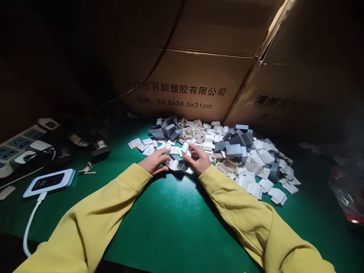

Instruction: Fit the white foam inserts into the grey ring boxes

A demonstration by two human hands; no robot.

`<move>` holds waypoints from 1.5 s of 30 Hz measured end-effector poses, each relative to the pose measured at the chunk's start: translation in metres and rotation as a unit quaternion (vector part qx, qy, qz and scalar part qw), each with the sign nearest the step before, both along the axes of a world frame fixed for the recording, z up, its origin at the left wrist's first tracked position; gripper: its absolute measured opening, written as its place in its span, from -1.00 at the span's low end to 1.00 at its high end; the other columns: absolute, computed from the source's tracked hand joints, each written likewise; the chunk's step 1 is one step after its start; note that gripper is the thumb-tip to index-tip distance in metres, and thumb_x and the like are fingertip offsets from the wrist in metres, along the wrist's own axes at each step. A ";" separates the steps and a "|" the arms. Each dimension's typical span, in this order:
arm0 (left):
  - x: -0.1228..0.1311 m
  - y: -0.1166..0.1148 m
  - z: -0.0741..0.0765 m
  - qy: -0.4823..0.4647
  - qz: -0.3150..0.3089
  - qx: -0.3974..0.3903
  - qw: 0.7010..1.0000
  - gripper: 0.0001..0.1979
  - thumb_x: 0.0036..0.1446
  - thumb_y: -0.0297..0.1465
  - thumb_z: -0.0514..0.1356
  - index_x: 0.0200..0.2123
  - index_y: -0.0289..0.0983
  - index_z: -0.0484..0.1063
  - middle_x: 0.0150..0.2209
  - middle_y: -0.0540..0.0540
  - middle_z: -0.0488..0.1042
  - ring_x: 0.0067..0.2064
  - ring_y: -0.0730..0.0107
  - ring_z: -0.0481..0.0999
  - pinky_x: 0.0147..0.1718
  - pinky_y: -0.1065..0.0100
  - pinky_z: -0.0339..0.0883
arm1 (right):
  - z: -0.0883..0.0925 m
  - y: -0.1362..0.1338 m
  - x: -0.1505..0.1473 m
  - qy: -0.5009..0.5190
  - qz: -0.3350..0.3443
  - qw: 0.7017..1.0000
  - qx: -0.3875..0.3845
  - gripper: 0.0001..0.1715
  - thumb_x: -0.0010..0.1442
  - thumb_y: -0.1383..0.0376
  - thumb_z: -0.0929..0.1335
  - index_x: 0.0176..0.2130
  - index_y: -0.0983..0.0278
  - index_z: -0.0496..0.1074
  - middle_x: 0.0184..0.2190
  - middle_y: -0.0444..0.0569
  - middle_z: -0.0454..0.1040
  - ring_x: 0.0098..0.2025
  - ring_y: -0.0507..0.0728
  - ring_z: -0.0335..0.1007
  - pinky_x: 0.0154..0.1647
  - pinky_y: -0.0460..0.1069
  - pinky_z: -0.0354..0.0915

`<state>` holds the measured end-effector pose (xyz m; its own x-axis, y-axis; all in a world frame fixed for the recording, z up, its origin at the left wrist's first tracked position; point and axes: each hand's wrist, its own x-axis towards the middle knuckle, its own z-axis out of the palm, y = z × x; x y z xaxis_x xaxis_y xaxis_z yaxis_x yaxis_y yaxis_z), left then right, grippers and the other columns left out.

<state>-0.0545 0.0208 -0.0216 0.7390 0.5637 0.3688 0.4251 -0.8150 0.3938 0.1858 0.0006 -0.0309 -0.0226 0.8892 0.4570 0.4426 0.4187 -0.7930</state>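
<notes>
A small dark box (179, 172) with a white lining lies in front of me on the green table. My left hand (155, 162) grips it from the left, fingers bent along its side. Just above the box, my right hand (200, 160) pinches a small white folded insert (185, 148) between thumb and forefinger. Its thumb is close to the box's right edge; I cannot tell whether they touch. Beyond both hands, loose white inserts (266, 156) are heaped with dark grey boxes (234, 150) and beige folded pieces (227, 167).
Large cardboard cartons (182, 72) stand behind the heap. On the left are a power strip (17, 148), a white device (49, 182) with a cable, and another dark box (100, 149). A clear plastic bag (348, 191) is at the right edge of the green table (176, 227).
</notes>
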 end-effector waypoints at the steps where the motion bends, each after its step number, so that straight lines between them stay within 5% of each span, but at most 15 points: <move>1: 0.001 -0.001 -0.001 -0.004 -0.005 -0.014 1.000 -0.64 0.19 -0.14 0.00 -0.19 -0.30 0.35 0.05 -0.29 0.25 0.09 0.16 0.26 0.05 0.17 0.20 | 0.000 0.000 -0.001 0.015 0.007 1.000 -0.002 -0.44 0.00 0.08 0.38 -0.01 0.22 0.40 -0.15 0.03 0.45 -0.16 0.14 0.37 -0.24 0.02 0.39; 11: 0.001 -0.003 0.003 -0.002 -0.018 -0.072 0.997 -0.51 -0.01 -0.09 0.21 -0.10 -0.29 0.34 -0.14 -0.21 0.33 -0.11 0.25 0.40 -0.11 0.27 0.33 | 0.002 -0.001 0.000 0.025 0.010 1.000 -0.003 -0.47 0.00 0.17 0.40 0.00 0.17 0.39 -0.06 -0.02 0.44 -0.04 0.14 0.34 0.00 0.09 0.31; 21: 0.014 -0.015 0.002 -0.145 0.049 -0.199 0.968 -0.58 -0.08 -0.23 0.28 -0.15 -0.28 0.31 -0.15 -0.17 0.40 -0.11 0.27 0.43 -0.15 0.25 0.37 | -0.005 0.002 -0.003 0.126 0.054 0.989 -0.049 -0.27 -0.03 0.09 0.40 0.11 0.18 0.24 -0.07 0.03 0.43 -0.06 0.14 0.38 -0.26 -0.03 0.40; 27: 0.018 -0.017 0.006 -0.120 -0.002 -0.106 0.987 -0.74 0.04 -0.30 0.18 -0.19 -0.28 0.35 -0.16 -0.19 0.37 -0.09 0.30 0.39 -0.07 0.23 0.31 | -0.002 -0.001 -0.003 0.113 0.074 0.989 -0.061 -0.50 -0.06 0.10 0.42 -0.10 0.21 0.41 -0.16 -0.01 0.45 -0.15 0.10 0.39 -0.19 0.00 0.42; 34: 0.012 -0.014 0.006 -0.027 0.004 -0.076 0.997 -0.76 0.10 -0.23 0.10 -0.28 -0.28 0.36 -0.13 -0.20 0.32 -0.18 0.35 0.39 -0.14 0.31 0.34 | -0.008 0.003 -0.003 0.180 0.084 0.977 -0.076 -0.26 -0.07 0.12 0.44 0.09 0.19 0.26 0.00 0.07 0.39 0.04 0.16 0.34 -0.07 0.06 0.41; 45: 0.009 -0.007 -0.003 0.039 0.018 0.000 0.999 -0.68 0.11 -0.18 0.03 -0.28 -0.28 0.40 -0.13 -0.22 0.32 -0.17 0.29 0.37 -0.17 0.29 0.32 | -0.007 -0.007 -0.010 0.114 0.145 0.982 -0.046 -0.33 0.00 0.13 0.40 0.09 0.19 0.27 -0.04 0.01 0.45 -0.06 0.14 0.43 0.04 0.09 0.35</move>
